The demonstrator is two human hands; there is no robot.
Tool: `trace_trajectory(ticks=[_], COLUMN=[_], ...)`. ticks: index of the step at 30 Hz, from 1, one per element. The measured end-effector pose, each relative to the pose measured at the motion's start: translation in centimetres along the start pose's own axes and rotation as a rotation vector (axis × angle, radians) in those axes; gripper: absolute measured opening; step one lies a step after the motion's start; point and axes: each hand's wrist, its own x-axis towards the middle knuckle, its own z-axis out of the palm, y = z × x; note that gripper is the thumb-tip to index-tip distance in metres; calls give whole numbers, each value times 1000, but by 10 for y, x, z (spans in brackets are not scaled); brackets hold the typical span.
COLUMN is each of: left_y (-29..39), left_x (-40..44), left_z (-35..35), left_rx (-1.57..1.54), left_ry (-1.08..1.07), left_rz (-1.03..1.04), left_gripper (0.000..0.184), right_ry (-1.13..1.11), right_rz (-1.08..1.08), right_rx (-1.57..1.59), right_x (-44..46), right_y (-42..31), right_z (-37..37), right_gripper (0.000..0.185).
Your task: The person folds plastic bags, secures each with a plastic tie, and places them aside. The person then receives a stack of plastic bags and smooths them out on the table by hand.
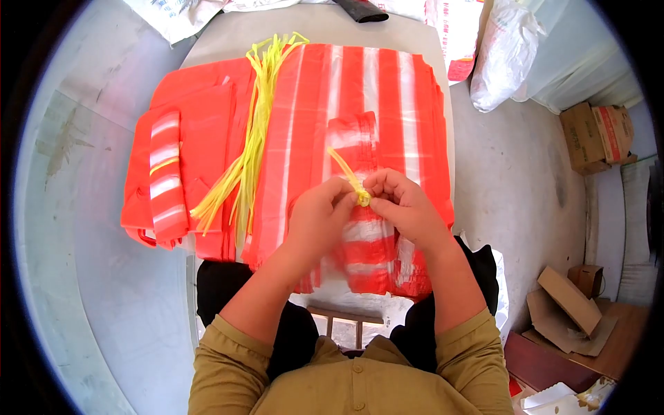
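Note:
My left hand (319,213) and my right hand (401,200) meet over a folded red and white striped bundle (366,252). Both hands pinch a yellow strip (344,166), knotted around the bundle's middle, with one end sticking up to the left. Under the bundle lies a wide stack of red and white striped plastic sheets (391,83). Loose yellow strips (256,131) lie along the left of that stack. Further left, a rolled striped bundle (166,197) with a yellow band rests on folded red plastic (200,131).
The pale table (228,34) bears the stacks. A dark object (363,10) lies at its far edge. A white plastic sack (505,52) stands beyond the right side. Cardboard boxes (596,138) sit at the right wall, and an opened carton (567,311) lies at lower right.

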Motion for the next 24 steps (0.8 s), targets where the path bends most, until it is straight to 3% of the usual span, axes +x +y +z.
trace_trajectory(ticks=[1, 4, 10, 13, 16, 19, 22, 24], left_y=[0, -3, -2, -1, -1, -6, 2, 18], left_x=[0, 2, 2, 3, 7, 12, 9, 2], left_z=[0, 0, -2, -3, -6, -8, -8, -15], left_rx=[-14, 34, 105, 253, 472, 558, 561, 398], left_ry=[-1, -5, 1, 41, 115, 97, 135, 126], left_rz=[7, 45, 72, 159, 228, 220, 89, 8], left_gripper=[10, 11, 12, 12, 13, 14, 17, 18], right_ry=[-48, -66, 73, 34, -57, -100, -17, 81], right_rz=[20, 54, -335, -369, -437, -380, -388, -235], right_rx=[42, -285, -589, -503, -663, -679, -652, -527], right_x=[-1, -5, -3, -4, -10, -16, -16, -18], right_y=[-4, -12, -2, 2, -5, -9, -7, -5], right_z=[-2, -2, 1, -2, -18, -26, -24, -21], right_gripper=[21, 20, 13, 13, 15, 16, 30, 43])
